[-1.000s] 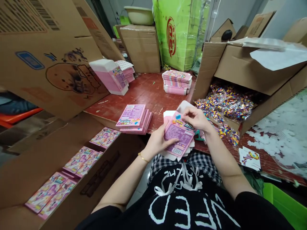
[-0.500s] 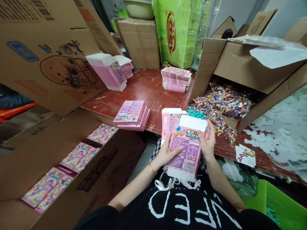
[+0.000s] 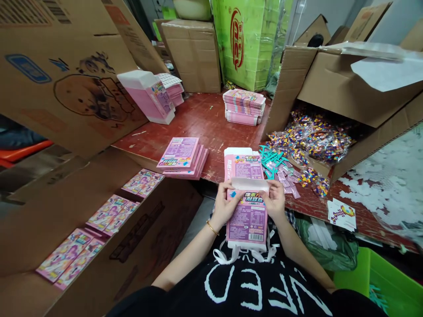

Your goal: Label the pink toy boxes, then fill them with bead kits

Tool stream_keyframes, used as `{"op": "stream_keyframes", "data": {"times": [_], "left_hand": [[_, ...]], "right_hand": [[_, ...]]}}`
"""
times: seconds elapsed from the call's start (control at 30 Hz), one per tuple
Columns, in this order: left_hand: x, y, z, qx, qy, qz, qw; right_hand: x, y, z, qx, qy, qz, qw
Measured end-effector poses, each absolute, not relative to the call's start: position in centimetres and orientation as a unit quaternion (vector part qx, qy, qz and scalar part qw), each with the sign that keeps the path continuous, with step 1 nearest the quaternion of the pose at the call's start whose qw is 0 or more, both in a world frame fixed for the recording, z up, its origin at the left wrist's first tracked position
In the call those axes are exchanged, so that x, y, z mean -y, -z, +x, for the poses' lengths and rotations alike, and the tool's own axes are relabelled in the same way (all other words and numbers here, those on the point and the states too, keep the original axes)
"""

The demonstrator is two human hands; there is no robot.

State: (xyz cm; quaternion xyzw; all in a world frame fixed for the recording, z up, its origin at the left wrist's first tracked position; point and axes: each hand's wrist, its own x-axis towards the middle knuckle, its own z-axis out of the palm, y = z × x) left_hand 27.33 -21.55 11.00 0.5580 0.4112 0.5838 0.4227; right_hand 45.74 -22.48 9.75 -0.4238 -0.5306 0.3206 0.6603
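Observation:
A flat pink-and-purple printed box (image 3: 247, 222) lies upright before my chest, its white end flap at the top. My left hand (image 3: 224, 204) grips its upper left corner, thumb on the printed face. At the upper right corner my right hand (image 3: 275, 200) holds it the same way, fingers behind the flap. Just beyond it, another pink carton (image 3: 243, 165) lies on the table edge. Turquoise plastic pieces (image 3: 272, 158) and small pink-purple packets (image 3: 288, 178) are scattered to the right of that carton.
Filled pink boxes (image 3: 181, 154) are stacked at the table's left edge. Several more sit in the large carton (image 3: 142, 237) below. Flattened boxes (image 3: 243, 105) are piled at the back. An open carton (image 3: 350, 101) spills bags of colourful beads (image 3: 317, 141). A green bin (image 3: 380, 281) stands lower right.
The box has turned straighter and sits slightly lower. Both hands have moved to its top corners, at the white flap. The small packets on the table have come into sight.

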Motion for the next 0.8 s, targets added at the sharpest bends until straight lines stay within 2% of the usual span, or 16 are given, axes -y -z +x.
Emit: {"op": "stream_keyframes", "data": {"times": [0.07, 0.23, 0.43, 0.6, 0.8], "left_hand": [[21.9, -11.1, 27.2, -0.38, -0.631, 0.551, 0.393], [21.5, -13.3, 26.8, -0.408, -0.547, 0.615, 0.395], [21.6, -13.7, 27.3, -0.404, -0.556, 0.603, 0.404], [22.3, -12.3, 27.8, -0.383, -0.543, 0.603, 0.441], [21.9, -12.8, 27.7, -0.378, -0.532, 0.612, 0.447]], "right_hand": [[22.9, -10.4, 45.4, 0.543, -0.333, -0.397, 0.661], [23.2, -13.6, 46.7, 0.611, -0.365, -0.422, 0.562], [22.4, -14.8, 49.2, 0.566, -0.493, -0.415, 0.514], [23.1, -14.6, 49.3, 0.622, -0.443, -0.382, 0.52], [24.1, -14.4, 48.5, 0.665, -0.4, -0.373, 0.508]]}}
